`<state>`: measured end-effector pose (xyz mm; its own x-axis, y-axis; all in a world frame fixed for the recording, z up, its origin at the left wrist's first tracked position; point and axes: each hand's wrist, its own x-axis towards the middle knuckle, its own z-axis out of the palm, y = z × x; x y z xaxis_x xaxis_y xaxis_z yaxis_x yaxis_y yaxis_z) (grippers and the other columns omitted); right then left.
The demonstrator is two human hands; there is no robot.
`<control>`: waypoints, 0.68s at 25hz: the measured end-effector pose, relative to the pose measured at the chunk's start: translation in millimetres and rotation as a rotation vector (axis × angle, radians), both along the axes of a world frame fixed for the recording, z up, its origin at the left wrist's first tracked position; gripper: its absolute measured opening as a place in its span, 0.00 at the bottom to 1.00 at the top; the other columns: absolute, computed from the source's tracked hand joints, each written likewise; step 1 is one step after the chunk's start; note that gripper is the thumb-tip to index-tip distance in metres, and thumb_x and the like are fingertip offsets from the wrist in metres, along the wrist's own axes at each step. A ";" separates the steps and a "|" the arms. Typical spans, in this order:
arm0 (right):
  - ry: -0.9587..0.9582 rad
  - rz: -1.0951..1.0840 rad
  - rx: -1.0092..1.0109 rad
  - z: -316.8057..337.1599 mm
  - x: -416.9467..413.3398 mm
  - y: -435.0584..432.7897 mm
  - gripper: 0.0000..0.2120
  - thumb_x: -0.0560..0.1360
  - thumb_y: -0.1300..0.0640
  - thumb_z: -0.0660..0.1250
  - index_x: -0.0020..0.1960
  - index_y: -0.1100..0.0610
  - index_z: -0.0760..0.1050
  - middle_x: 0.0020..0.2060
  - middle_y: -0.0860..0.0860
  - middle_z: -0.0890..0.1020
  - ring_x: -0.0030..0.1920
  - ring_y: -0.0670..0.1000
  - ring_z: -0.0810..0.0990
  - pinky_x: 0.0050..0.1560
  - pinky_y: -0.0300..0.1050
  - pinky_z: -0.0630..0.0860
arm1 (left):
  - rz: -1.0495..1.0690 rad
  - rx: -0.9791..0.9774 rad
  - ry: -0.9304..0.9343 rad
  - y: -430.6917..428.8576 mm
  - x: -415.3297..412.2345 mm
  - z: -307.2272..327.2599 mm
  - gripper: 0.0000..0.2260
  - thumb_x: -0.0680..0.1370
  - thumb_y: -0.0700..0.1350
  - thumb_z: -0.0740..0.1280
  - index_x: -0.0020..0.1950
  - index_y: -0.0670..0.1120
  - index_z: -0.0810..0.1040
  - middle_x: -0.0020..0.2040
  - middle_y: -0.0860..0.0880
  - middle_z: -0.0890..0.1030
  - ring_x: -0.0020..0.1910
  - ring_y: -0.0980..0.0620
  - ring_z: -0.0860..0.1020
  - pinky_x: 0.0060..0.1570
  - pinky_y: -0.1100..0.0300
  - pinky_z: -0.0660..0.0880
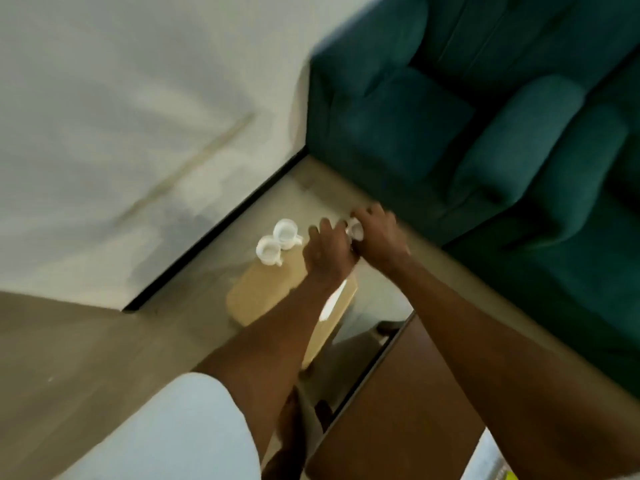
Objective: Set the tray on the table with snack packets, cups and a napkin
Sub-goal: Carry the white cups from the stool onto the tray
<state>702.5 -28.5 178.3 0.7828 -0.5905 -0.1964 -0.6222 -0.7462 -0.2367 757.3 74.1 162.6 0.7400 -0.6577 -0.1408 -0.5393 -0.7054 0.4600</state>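
Note:
A light wooden tray (263, 292) lies below my arms. Two white cups (285, 233) (268, 251) stand side by side at its far left corner. My right hand (379, 237) grips a third white cup (356, 231) just past the tray's far right corner. My left hand (327, 252) is pressed against that cup from the left with its fingers bent down. Motion blur hides whether it holds anything. No snack packets or napkin show.
A teal sofa (485, 116) fills the upper right, close behind my hands. A dark brown table top (398, 403) with a glassy edge lies at the lower right. A white wall (121, 133) with a black skirting line runs on the left above a beige floor (86, 358).

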 end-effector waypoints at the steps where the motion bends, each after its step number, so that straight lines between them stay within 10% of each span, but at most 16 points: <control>1: -0.034 -0.067 -0.015 36.6 -22.9 -14.5 0.24 0.75 0.49 0.75 0.68 0.46 0.71 0.65 0.52 0.73 0.62 0.56 0.74 0.53 0.51 0.77 | -0.086 -0.019 -0.014 -16.2 -14.6 35.0 0.20 0.76 0.57 0.72 0.64 0.49 0.77 0.61 0.45 0.78 0.60 0.43 0.76 0.51 0.52 0.77; 10: -0.277 -0.407 -0.342 403.5 -273.8 -85.5 0.18 0.72 0.50 0.75 0.60 0.48 0.76 0.54 0.54 0.76 0.56 0.63 0.78 0.47 0.55 0.79 | -0.563 -0.301 -0.219 -127.1 -199.1 401.4 0.19 0.74 0.58 0.69 0.62 0.53 0.78 0.62 0.46 0.74 0.64 0.41 0.72 0.53 0.45 0.77; 17: -0.374 -0.520 -0.431 514.2 -506.4 -75.8 0.23 0.71 0.50 0.79 0.63 0.50 0.77 0.55 0.56 0.78 0.54 0.60 0.80 0.47 0.50 0.78 | -0.733 -0.374 -0.319 -127.3 -422.1 524.1 0.26 0.68 0.63 0.69 0.64 0.56 0.80 0.60 0.47 0.78 0.62 0.42 0.76 0.54 0.49 0.76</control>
